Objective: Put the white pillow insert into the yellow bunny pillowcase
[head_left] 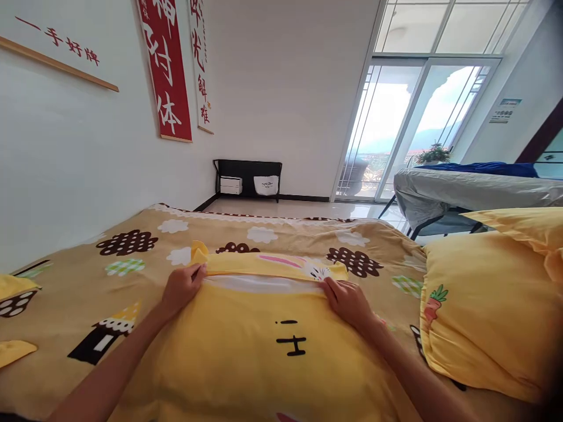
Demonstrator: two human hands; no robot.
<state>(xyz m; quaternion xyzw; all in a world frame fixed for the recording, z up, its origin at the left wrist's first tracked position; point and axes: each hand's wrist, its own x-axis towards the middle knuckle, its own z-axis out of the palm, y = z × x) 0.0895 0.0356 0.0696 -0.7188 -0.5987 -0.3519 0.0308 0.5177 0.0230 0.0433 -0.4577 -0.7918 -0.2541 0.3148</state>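
A yellow pillow (246, 351) in a printed pillowcase lies on the bed in front of me. At its far end the case is open and a strip of the white pillow inner (264, 283) shows under a yellow flap (268, 265). My left hand (181, 288) pinches the left corner of that open edge, fingers closed on the fabric. My right hand (349, 303) rests on the right end of the opening, fingers curled on the pillowcase edge.
The tan bedspread (132, 281) with cloud and tree prints covers the bed. A second yellow pillow (488, 305) lies at the right. A wall runs along the left. Beyond the bed are a low black shelf (248, 179), a covered table (475, 190) and glass doors (396, 129).
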